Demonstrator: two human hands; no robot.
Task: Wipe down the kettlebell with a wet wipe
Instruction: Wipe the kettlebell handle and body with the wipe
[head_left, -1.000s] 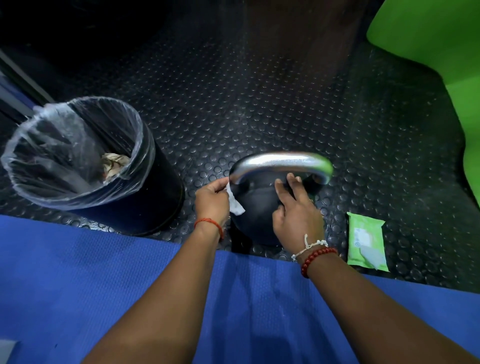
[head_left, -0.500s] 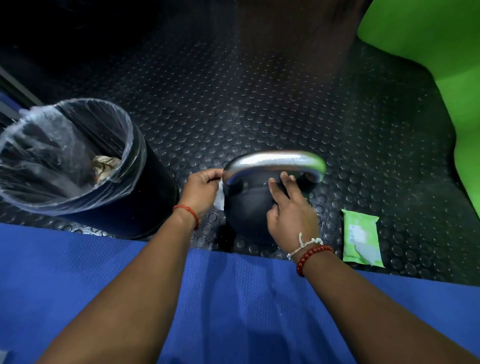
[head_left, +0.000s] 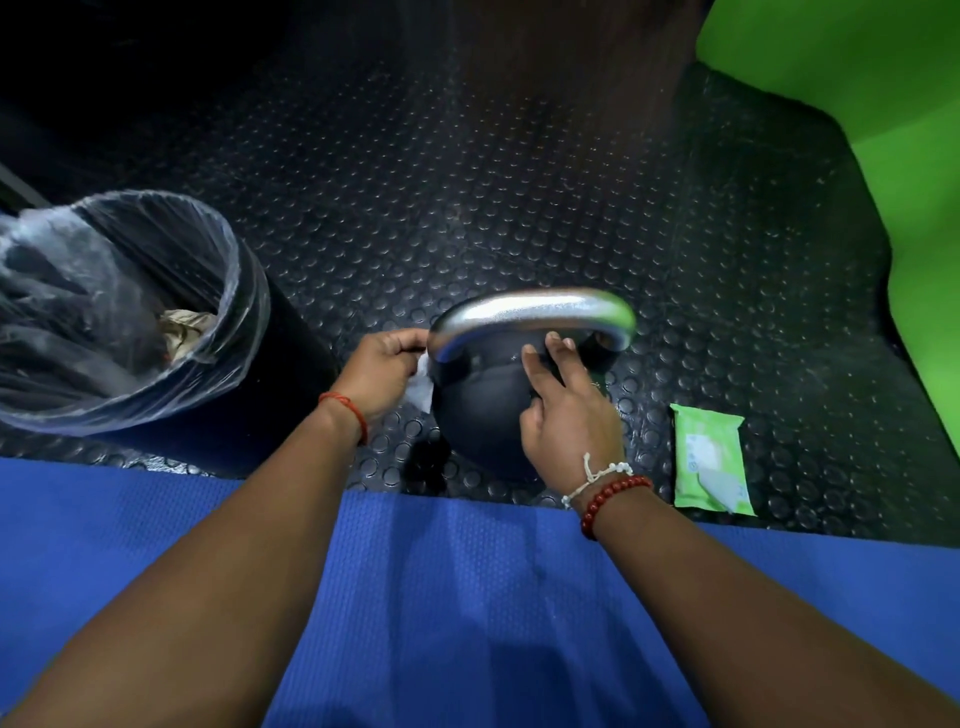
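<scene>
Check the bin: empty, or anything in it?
Not empty: crumpled beige paper lies inside the plastic-lined bin, low against its right wall. How full it is, cannot tell.

The kettlebell stands on the floor. The bin sits at its nine o'clock, the wipes pack at four o'clock, and the mat just beside it at six o'clock.

Kettlebell: glossy metal handle, matt black body; studded rubber floor.
</scene>
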